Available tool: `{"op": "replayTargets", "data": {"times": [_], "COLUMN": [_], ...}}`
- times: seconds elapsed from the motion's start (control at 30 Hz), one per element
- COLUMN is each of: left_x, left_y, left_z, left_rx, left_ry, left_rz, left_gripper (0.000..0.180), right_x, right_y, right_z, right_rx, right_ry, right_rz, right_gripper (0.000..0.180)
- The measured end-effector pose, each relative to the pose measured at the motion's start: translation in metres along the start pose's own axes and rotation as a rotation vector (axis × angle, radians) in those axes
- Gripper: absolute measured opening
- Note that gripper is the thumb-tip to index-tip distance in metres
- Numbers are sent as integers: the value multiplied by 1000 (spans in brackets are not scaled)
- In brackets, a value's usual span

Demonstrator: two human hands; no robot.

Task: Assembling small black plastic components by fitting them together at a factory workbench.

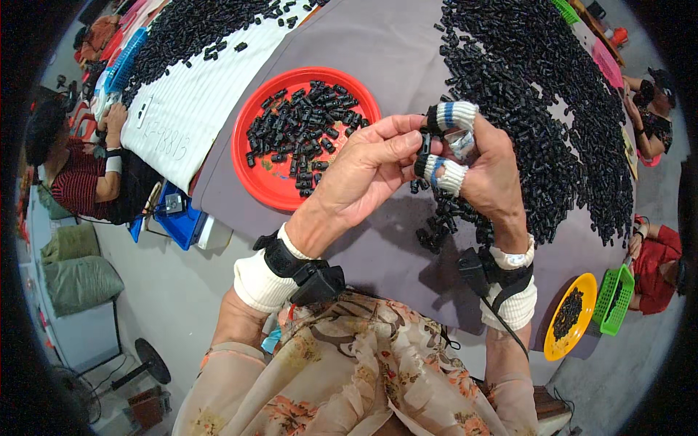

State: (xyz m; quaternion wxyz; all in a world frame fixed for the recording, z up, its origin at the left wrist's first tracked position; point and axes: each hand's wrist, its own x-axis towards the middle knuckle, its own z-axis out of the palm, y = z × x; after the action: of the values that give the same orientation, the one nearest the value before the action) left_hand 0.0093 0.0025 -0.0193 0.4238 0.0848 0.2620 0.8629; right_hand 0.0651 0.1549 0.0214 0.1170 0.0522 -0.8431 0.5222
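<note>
My left hand (360,174) and my right hand (483,171) meet above the grey table (392,51), pinching a small black plastic part (424,142) between the fingertips of both. The right thumb and forefinger wear white knitted finger covers with blue stripes. Both wrists carry black straps over white cuffs. Just below the hands lies a small heap of black parts (443,218). A red round tray (251,163) holding several black parts sits left of my left hand.
A large pile of black parts (552,94) covers the table's right side, another pile (189,25) lies on white cloth at upper left. A yellow dish (558,341) and green basket (614,298) stand lower right. Other people sit at the left and right edges.
</note>
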Motion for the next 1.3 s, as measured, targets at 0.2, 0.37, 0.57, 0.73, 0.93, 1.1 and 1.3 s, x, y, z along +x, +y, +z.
{"op": "replayTargets", "data": {"times": [0.2,0.37,0.57,0.73,0.93,1.1,1.3], "left_x": [3,3,5,5,4,4,3], "left_y": [3,5,5,5,7,8,9], "left_z": [-4,-7,-6,-7,-2,-5,-5], "left_rx": [-33,-57,-45,0,20,13,19], "left_ry": [-49,-104,-97,-87,-76,-98,-97], "left_rz": [8,10,25,35,37,22,9], "left_gripper": [25,24,23,24,26,29,27], "right_x": [3,4,8,13,15,16,14], "right_y": [-2,5,8,-1,-4,0,0], "right_z": [-2,-7,-5,-6,-8,-6,-4], "right_rx": [60,-10,-72,-154,-189,-206,-212], "right_ry": [12,41,-100,-136,-179,-180,-209], "right_rz": [85,67,108,87,72,11,50], "right_gripper": [39,42,37,36,37,39,39]}}
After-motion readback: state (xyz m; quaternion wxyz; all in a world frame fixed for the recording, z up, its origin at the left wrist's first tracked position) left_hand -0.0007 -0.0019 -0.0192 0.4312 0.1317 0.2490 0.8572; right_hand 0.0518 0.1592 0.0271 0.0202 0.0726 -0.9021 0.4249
